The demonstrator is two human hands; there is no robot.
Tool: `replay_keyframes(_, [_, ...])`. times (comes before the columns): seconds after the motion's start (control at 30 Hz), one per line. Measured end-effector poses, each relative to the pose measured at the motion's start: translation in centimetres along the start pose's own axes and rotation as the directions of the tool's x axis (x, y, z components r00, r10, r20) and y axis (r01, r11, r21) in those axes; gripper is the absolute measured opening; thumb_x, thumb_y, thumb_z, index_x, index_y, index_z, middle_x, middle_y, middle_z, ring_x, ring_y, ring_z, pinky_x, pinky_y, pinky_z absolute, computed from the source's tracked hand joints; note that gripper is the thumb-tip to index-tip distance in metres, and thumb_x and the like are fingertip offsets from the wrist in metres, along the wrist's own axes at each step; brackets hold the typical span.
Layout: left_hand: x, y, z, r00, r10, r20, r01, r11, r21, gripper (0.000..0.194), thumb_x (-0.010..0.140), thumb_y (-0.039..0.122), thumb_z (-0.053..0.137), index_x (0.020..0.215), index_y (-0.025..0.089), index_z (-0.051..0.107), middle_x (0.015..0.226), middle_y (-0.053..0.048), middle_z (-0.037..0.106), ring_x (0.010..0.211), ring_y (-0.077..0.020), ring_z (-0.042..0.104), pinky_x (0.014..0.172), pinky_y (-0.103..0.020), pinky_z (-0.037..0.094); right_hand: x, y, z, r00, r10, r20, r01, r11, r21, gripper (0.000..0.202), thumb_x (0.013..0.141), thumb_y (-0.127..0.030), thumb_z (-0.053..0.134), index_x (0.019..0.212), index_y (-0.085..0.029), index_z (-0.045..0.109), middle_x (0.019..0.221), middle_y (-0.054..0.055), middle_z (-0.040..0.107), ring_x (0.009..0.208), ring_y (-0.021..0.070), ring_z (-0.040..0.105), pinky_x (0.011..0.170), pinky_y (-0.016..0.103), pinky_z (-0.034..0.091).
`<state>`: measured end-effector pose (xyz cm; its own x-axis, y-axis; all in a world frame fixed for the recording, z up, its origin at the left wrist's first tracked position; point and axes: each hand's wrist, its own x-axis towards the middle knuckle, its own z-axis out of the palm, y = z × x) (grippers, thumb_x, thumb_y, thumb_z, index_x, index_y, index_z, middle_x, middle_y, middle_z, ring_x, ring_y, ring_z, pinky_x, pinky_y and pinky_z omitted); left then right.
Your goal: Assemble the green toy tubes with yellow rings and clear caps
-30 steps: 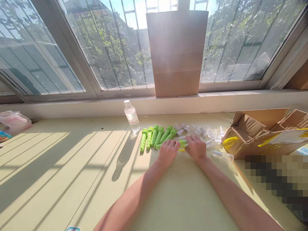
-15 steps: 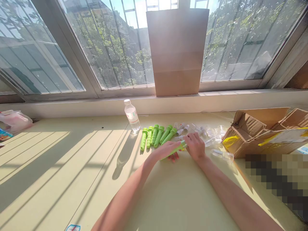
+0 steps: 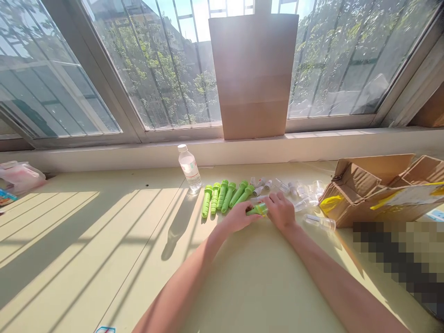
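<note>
Between my hands is a green plastic tube point(image 3: 255, 210) with a clear, yellowish-looking end on its right. My left hand point(image 3: 237, 217) is closed around the green part, thumb along the near side. On the clear end, my right hand point(image 3: 281, 212) has its fingers curled down, and they hide part of it. Just beyond my left hand lie several similar green ribbed tubes point(image 3: 222, 196) with collared tops, side by side. Behind and beside my right hand are several clear plastic tubes point(image 3: 301, 189), loosely scattered; one clear tube point(image 3: 319, 222) lies nearer to me on the right.
A capped water bottle point(image 3: 189, 170) stands left of the green tubes. An open cardboard box point(image 3: 374, 203) with yellow tape sits at the right. A cardboard sheet point(image 3: 255, 78) leans against the window. Plastic packaging point(image 3: 22, 176) lies at the far left of the pale table point(image 3: 104, 259).
My left hand has shifted its grip and turned on the green tube, whose long lower end no longer shows below the wrist. My right hand stays almost in place at the clear end.
</note>
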<state>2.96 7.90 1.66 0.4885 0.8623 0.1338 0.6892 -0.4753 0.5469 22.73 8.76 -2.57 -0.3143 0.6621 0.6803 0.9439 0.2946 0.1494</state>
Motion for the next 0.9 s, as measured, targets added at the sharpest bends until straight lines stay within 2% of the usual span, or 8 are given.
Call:
replay_keyframes(0.13, [0.2, 0.2, 1.3, 0.986, 0.069, -0.154, -0.029, 0.969, 0.245, 0.017, 0.090, 0.038, 0.067, 0.099, 0.024, 0.067, 0.085, -0.004, 0.072, 0.076, -0.0241, 0.069, 0.063, -0.033, 0.052, -0.1, 0.2, 0.6, 0.995, 0.067, 0.067, -0.066, 0.998, -0.023, 0.020, 0.073, -0.007, 0.062, 0.084, -0.022, 0.068, 0.075, 0.005, 0.065, 0.070, 0.0199, 0.051, 0.059, 0.031, 0.030])
replay_keyframes(0.27, [0.1, 0.6, 1.5, 0.976, 0.177, -0.124, -0.102, 0.883, 0.457, 0.016, 0.094, 0.031, 0.061, 0.106, 0.021, 0.064, 0.097, -0.007, 0.072, 0.091, -0.0259, 0.070, 0.072, -0.033, 0.052, -0.2, 0.0, 0.7, 0.987, 0.117, 0.108, -0.115, 0.993, -0.026, 0.016, 0.073, -0.013, 0.064, 0.086, -0.022, 0.068, 0.070, 0.005, 0.065, 0.063, 0.0183, 0.052, 0.054, 0.029, 0.028])
replay_keyframes(0.4, [-0.1, 1.3, 1.5, 0.991, 0.101, -0.086, -0.048, 0.878, 0.476, 0.022, 0.096, 0.033, 0.056, 0.113, 0.020, 0.062, 0.100, -0.009, 0.072, 0.092, -0.0256, 0.070, 0.073, -0.033, 0.052, 0.1, -0.1, 0.0, 0.982, 0.144, 0.121, -0.140, 0.989, -0.041, 0.017, 0.072, -0.008, 0.062, 0.081, -0.021, 0.068, 0.072, 0.005, 0.065, 0.066, 0.0175, 0.053, 0.053, 0.028, 0.027])
replay_keyframes(0.5, [-0.1, 1.9, 1.0, 0.999, -0.033, -0.037, 0.043, 0.939, 0.341, 0.028, 0.094, 0.038, 0.057, 0.115, 0.020, 0.062, 0.091, -0.009, 0.073, 0.085, -0.0274, 0.071, 0.071, -0.035, 0.052, 0.3, 0.0, -0.4, 0.992, 0.106, 0.068, -0.101, 0.992, -0.069, 0.023, 0.071, 0.000, 0.057, 0.077, -0.021, 0.068, 0.072, 0.004, 0.064, 0.069, 0.0181, 0.053, 0.054, 0.028, 0.029])
replay_keyframes(0.6, [-0.2, 2.0, -0.5, 0.980, -0.133, 0.147, 0.132, 0.991, 0.015, 0.032, 0.089, 0.051, 0.060, 0.099, 0.022, 0.067, 0.081, -0.008, 0.071, 0.076, -0.0269, 0.070, 0.068, -0.036, 0.052, 0.4, -0.1, -0.6, 0.999, 0.036, -0.032, -0.039, 0.995, -0.087, 0.026, 0.073, 0.003, 0.055, 0.072, -0.020, 0.066, 0.070, 0.003, 0.062, 0.068, 0.0172, 0.051, 0.055, 0.027, 0.031])
replay_keyframes(0.67, [-0.4, 1.7, -1.8, 0.901, -0.102, 0.422, 0.250, 0.916, -0.313, 0.041, 0.091, 0.061, 0.052, 0.094, 0.023, 0.067, 0.076, -0.005, 0.070, 0.067, -0.0224, 0.068, 0.064, -0.034, 0.052, 0.4, -0.2, -0.7, 0.993, -0.022, -0.118, 0.011, 0.996, -0.090, 0.025, 0.078, 0.001, 0.055, 0.076, -0.021, 0.067, 0.070, 0.002, 0.061, 0.068, 0.0163, 0.051, 0.056, 0.027, 0.033])
replay_keyframes(0.73, [-0.6, 1.3, -2.9, 0.818, -0.036, 0.574, 0.374, 0.792, -0.483, 0.049, 0.092, 0.065, 0.045, 0.088, 0.022, 0.068, 0.069, -0.004, 0.066, 0.059, -0.0190, 0.064, 0.058, -0.032, 0.048, 0.4, -0.3, -0.9, 0.976, -0.073, -0.207, 0.055, 0.995, -0.088, 0.021, 0.086, -0.005, 0.056, 0.079, -0.021, 0.068, 0.070, 0.002, 0.060, 0.069, 0.0155, 0.051, 0.059, 0.027, 0.035])
replay_keyframes(0.9, [-0.7, 0.4, -3.7, 0.807, 0.050, 0.589, 0.424, 0.646, -0.635, 0.044, 0.091, 0.061, 0.048, 0.088, 0.022, 0.069, 0.071, -0.003, 0.063, 0.059, -0.0164, 0.058, 0.059, -0.031, 0.045, 0.8, -0.6, -1.3, 0.917, -0.068, -0.392, 0.047, 0.997, -0.063, 0.026, 0.093, -0.017, 0.061, 0.068, -0.021, 0.061, 0.069, 0.001, 0.059, 0.070, 0.0144, 0.050, 0.062, 0.026, 0.036])
